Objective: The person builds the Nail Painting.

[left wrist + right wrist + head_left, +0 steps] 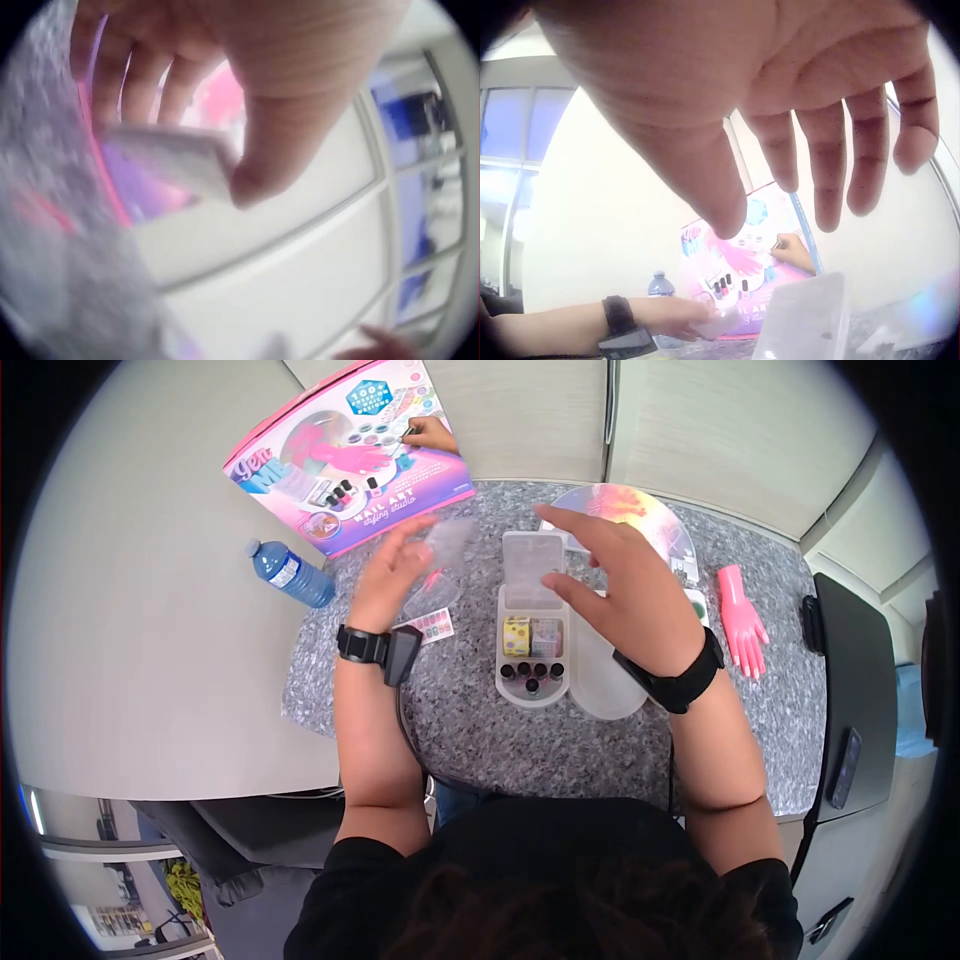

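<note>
My left hand (388,575) pinches a translucent, box-like piece (452,545) between thumb and fingers; in the left wrist view the same piece (176,154) looks pale and blurred. Raised over the tray's right side, my right hand (640,595) has its fingers extended and holds nothing. Beneath and left of it, a clear compartment tray (505,690) has its lid (534,560) standing open. Inside are a yellow patterned roll (517,636), another roll beside it and several small dark-capped bottles (531,685). A nail sticker sheet (436,625) lies by my left wrist.
A printed box (350,460) stands at the back left, with a water bottle (290,573) beside it. A pink model hand (742,622) lies at the right. Behind my right hand is a round colourful piece (660,520). An oval clear tray (605,695) sits beside the compartment tray.
</note>
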